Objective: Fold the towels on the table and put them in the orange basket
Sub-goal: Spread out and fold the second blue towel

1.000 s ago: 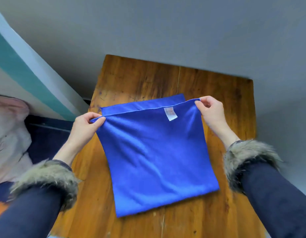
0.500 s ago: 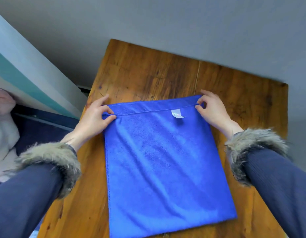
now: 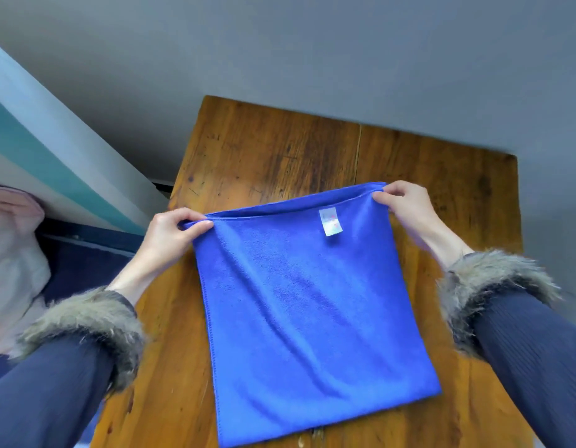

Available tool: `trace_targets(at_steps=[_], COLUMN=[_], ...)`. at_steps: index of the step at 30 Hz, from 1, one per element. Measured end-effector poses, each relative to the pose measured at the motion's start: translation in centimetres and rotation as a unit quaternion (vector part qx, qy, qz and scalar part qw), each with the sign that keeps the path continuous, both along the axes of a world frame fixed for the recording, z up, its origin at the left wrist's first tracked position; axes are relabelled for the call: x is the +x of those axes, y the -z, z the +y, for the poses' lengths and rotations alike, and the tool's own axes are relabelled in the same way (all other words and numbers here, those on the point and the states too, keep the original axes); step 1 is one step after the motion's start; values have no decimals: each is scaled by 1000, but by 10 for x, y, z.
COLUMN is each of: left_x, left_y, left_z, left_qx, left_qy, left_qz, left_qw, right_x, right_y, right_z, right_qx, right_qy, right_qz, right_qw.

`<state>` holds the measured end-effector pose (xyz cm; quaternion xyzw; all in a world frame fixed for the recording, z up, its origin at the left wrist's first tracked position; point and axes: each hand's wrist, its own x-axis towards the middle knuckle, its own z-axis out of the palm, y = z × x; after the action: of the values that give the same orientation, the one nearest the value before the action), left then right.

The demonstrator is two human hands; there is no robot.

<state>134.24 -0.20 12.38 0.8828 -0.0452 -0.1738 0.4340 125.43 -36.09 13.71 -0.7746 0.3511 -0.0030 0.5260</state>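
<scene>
— On the wooden bench (image 3: 280, 150), what are the hands doing?

— Both hands are out in front, at the far edge of one blue towel (image 3: 312, 302). The left hand (image 3: 173, 234) has its thumb and fingers curled on the far left corner, so its grip is pinching the towel. The right hand (image 3: 406, 205) pinches the far right corner the same way. Both wrists bend back toward the person.

— Where is the towel?

— It lies on the bench, in two layers, with its near end flat on the wood. The far edge is lifted a bit between the two hands, and the layer under it peeks out behind. A small white tag (image 3: 330, 222) hangs just below that edge, closer to the right hand.

— What else is around?

— A gray wall (image 3: 312, 43) is behind the bench. At the left there is a slanted board with a teal stripe (image 3: 37, 150), and below it something pale and soft (image 3: 11, 253), too blurry to tell. Nothing sits between the hands and the towel.

— How many of each?

— One towel, one tag, one bench, two hands, and two dark sleeves with two furry cuffs (image 3: 86, 321).
</scene>
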Motion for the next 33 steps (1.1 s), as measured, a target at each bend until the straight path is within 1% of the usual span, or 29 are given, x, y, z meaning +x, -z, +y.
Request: trace_targets(at_steps=[4, 9, 13, 17, 21, 25, 30, 33], left_x=[-10, -19, -27, -44, -62, -75, -84, -85], left_y=[-35, -96, -152, -201, -228, -246, -268, -278], left_z=[11, 4, -3, -3, 3, 2, 0, -1], left_qx=[-62, -113, -155, -206, -204, -204, -246, -267], left_qy=[-18, 14, 34, 29, 33, 3, -16, -12], left_qz=[7, -10, -35, -67, -112, -161, -194, -207], left_qw=[998, 993, 987, 976, 972, 966, 949, 941], right_x=[-36, -82, -107, -127, -145, -154, -159, -159], right_y=[-44, -105, -157, -204, -241, -269, -282, -284], right_z=[-9, -9, -8, -2, 2, 9, 22, 27], right_qx=[67, 81, 102, 119, 99, 50, -14, -18], right_qy=[42, 70, 104, 105, 65, 44, 79, 121], right_qz=[-47, -103, -163, -230, -266, -299, -344, -357], right_qw=[996, 989, 976, 960, 957, 952, 935, 926])
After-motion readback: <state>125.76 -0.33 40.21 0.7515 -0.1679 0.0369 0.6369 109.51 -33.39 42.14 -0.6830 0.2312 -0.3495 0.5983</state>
